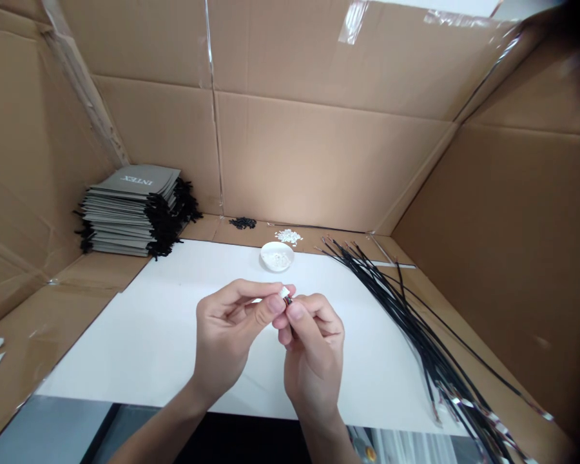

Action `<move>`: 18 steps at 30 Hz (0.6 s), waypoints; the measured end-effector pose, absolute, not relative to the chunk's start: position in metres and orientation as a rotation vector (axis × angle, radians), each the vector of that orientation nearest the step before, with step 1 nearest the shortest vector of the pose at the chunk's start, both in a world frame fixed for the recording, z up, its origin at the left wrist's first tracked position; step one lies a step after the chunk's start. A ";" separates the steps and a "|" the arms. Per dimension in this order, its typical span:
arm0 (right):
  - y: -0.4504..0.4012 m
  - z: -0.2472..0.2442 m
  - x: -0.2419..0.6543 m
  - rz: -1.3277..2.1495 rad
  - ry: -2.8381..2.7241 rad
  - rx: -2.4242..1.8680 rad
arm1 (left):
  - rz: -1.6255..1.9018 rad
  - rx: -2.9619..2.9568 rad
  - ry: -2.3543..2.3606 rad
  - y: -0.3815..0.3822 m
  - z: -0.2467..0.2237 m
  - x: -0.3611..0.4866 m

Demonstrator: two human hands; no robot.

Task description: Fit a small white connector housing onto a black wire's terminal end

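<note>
Between the fingertips of my left hand (239,328) is a small white plastic connector (284,292), pinched by thumb and fingers. My right hand (314,341) pinches a dark cable (289,300) just below it, where thin coloured wires show at the connector. Both hands meet above the middle of the white board. Fingers cover most of the cable, and I cannot tell how deep the wires sit in the connector. Beyond the hands stands a round white dish (277,257) with small white pieces in it.
Several black cables (391,296) lie in a bundle on the right. Small black parts (242,223) and white parts (289,237) are heaped at the back. Grey bags (120,219) are stacked back left. Cardboard walls (328,154) enclose the white board (125,348).
</note>
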State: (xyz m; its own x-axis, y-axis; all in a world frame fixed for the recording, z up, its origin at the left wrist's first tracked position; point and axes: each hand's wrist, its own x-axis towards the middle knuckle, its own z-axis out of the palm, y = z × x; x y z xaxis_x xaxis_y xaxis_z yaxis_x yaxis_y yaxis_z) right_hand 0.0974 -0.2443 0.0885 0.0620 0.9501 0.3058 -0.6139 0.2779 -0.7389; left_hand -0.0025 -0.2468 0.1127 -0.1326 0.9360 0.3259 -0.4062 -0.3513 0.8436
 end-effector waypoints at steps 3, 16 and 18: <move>-0.246 0.087 0.099 1.236 -0.901 -0.468 | 1.661 1.184 0.718 -0.248 0.116 -0.008; -0.256 0.078 0.101 1.111 -1.067 -0.437 | 1.480 1.520 0.705 -0.254 0.127 -0.034; -0.256 0.079 0.100 1.103 -1.089 -0.442 | 1.448 1.543 0.720 -0.254 0.129 -0.037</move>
State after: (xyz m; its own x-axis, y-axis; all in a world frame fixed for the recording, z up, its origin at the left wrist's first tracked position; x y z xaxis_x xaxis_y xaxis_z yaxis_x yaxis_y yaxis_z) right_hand 0.1004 -0.2562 0.0790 0.0371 0.8765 0.4800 -0.4909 0.4344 -0.7552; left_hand -0.0372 -0.2537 0.1292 0.1537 0.8694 0.4696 -0.1505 -0.4491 0.8807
